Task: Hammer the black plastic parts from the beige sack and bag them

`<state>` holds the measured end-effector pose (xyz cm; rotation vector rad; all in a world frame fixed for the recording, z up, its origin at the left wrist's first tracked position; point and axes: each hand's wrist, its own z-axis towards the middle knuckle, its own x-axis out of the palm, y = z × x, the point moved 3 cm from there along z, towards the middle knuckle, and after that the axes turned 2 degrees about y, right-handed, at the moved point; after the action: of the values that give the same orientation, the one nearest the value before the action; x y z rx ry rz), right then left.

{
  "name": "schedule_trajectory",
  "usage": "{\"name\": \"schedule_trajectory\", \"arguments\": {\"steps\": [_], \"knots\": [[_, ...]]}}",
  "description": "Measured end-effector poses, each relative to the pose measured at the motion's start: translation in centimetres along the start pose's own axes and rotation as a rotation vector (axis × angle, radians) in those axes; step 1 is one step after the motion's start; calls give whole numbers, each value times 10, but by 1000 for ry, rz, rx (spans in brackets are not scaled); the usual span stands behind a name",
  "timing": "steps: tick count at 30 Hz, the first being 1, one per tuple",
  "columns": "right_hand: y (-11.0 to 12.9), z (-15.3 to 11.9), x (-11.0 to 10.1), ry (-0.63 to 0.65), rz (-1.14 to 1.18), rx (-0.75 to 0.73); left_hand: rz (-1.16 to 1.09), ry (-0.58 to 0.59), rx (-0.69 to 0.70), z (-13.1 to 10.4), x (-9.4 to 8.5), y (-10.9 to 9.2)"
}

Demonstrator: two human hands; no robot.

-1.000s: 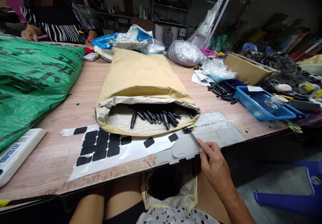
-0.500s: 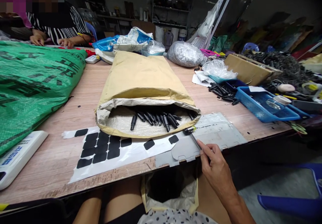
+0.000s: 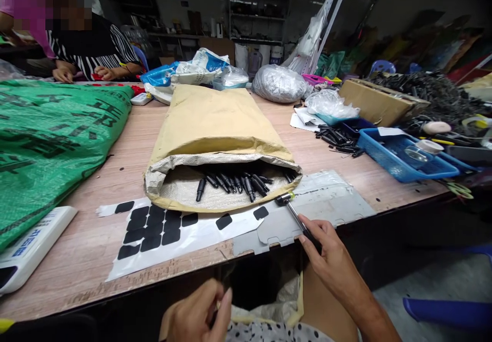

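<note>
At the table edge, my right hand (image 3: 330,255) gripping a small hammer (image 3: 294,208) on the grey sheet (image 3: 330,203), left hand (image 3: 196,314) low, seemingly curled loosely, grasp unclear to me.

Even overhead light brightens the wooden table (image 3: 115,152), while the room toward twelve o'clock stays dim. Wide-angle distortion bends the edges at three and nine o'clock, and the blurred left hand (image 3: 196,314) sits at six o'clock.

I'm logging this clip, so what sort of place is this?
Probably a small assembly workshop: a paper sack of black plastic parts, a sheet of black adhesive pads, and the right hand gripping a small hammer.
</note>
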<state>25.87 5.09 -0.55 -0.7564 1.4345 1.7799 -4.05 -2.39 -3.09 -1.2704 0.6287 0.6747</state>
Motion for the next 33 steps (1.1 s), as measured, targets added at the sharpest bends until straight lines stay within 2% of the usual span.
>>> {"name": "schedule_trajectory", "arguments": {"steps": [2,5,8,11,15,18,20,22,27,33], "knots": [[0,-5,-2,24,17,16,-49,60,28,41,-2,-28],[-1,-15,-1,20,5,43,-7,-37,-64,115,-3,-51],[-3,-23,1,5,-16,49,100,-33,-170,175,9,-56],[-5,-23,3,-5,0,47,188,56,-227,202,19,-50],[-10,-20,5,-8,69,51,136,110,-125,197,11,-38],[-12,-21,5,-8,132,69,73,182,91,180,3,-32],[-10,-25,6,16,202,105,57,238,240,169,3,-29],[-3,-29,7,51,297,141,51,240,325,161,6,-26],[24,-35,6,63,443,107,11,143,316,159,16,-25],[44,-31,3,15,418,-8,-25,90,254,161,18,-27]]}}
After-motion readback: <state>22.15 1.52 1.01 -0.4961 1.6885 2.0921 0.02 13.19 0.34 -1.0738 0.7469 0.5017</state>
